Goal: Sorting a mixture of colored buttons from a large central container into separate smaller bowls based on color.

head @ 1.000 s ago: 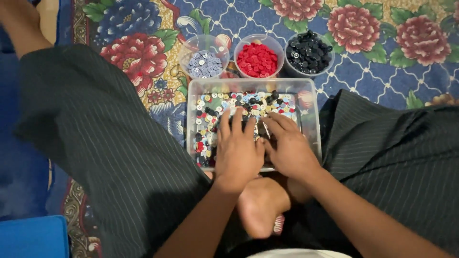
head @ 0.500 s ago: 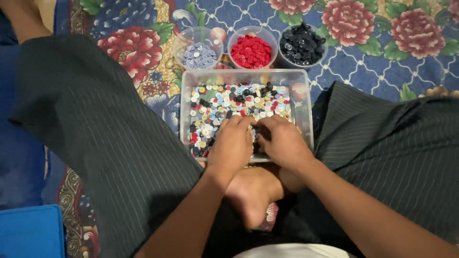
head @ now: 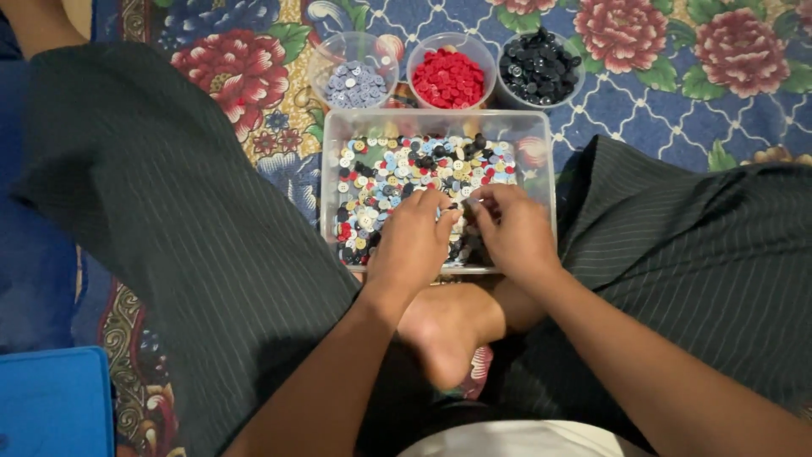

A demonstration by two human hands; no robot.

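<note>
Both hands rest in the tray (head: 541,135) of mixed buttons (head: 397,173), palms down. The left hand (head: 414,241) has its fingers curled together on the pile; the right hand (head: 514,233) brings thumb and forefinger tips together near the left fingertips, but whether they pinch a button is too small to tell. Half a second ago the hands sat much the same; a second ago their fingers lay flatter and more spread. The hands hide the near buttons, and the tray's near rim sits against a bare foot (head: 448,330). Both forearms run up from the bottom edge between the dark striped knees. Beyond the tray stand three cups: grey buttons (head: 355,85), red buttons (head: 448,78), black buttons (head: 540,66).
</note>
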